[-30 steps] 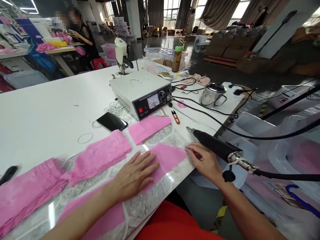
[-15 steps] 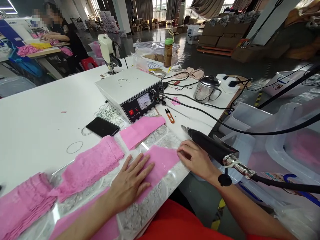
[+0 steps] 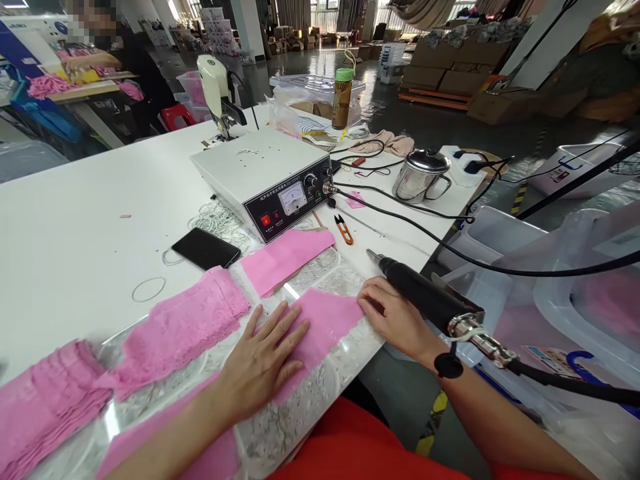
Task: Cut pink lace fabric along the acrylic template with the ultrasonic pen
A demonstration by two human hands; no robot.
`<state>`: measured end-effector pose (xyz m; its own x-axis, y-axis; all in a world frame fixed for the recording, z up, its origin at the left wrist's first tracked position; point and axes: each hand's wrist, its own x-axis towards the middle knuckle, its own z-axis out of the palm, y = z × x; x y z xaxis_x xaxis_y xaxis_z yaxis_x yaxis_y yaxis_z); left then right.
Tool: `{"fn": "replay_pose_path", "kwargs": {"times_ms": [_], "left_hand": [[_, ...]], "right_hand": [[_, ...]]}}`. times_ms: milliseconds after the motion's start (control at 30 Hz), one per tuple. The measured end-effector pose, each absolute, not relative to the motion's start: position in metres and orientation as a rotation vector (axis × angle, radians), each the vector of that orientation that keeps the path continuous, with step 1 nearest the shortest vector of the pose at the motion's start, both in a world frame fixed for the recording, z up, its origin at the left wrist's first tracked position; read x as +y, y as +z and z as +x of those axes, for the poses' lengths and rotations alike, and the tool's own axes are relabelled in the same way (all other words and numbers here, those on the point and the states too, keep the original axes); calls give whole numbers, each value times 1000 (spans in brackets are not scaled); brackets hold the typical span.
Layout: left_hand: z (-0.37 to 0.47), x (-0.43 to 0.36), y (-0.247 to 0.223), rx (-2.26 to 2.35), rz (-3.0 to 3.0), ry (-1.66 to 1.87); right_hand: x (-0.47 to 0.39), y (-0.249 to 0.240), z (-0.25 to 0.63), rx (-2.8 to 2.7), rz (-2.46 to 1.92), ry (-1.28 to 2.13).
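Observation:
My left hand (image 3: 265, 360) lies flat with spread fingers on a pink fabric piece (image 3: 325, 320) over a clear-covered patterned mat. At that piece's right corner, my right hand (image 3: 393, 317) pinches the edge between thumb and fingers. A black handheld tool (image 3: 420, 290) with a metal tip rests above my right hand and wrist, its cable running off to the right. Another pink piece (image 3: 285, 257) lies in front of the control box (image 3: 265, 177). Folded pink lace garments (image 3: 185, 327) are left of my left hand.
Orange-handled snips (image 3: 343, 230), a black phone (image 3: 206, 249) and a steel mug (image 3: 421, 175) stand or lie on the white table (image 3: 100, 247). A green-lidded bottle (image 3: 343, 100) is further back. Plastic bins (image 3: 500, 240) are at the right. A person sits at the upper left.
The view has shifted slightly, so the table items appear a little further right. Both hands keep their places on the fabric. The person at the upper left has leaned slightly.

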<state>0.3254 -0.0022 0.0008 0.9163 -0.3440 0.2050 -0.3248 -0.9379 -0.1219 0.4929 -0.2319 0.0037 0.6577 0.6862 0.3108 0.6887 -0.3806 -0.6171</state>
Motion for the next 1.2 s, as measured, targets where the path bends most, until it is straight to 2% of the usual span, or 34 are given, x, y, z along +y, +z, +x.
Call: {"fn": "replay_pose_path", "kwargs": {"times_ms": [300, 533, 900, 1200], "left_hand": [[331, -7, 5, 528, -3013, -327], [348, -9, 7, 699, -3019, -258], [349, -9, 3, 685, -2971, -271], [351, -9, 2, 698, -2968, -308]], "right_hand": [[-228, -6, 494, -1084, -2220, -252], [-234, -10, 493, -1056, -2187, -261], [-240, -23, 494, -973, -2009, -352], [-241, -28, 492, -1017, -2074, -416]]}}
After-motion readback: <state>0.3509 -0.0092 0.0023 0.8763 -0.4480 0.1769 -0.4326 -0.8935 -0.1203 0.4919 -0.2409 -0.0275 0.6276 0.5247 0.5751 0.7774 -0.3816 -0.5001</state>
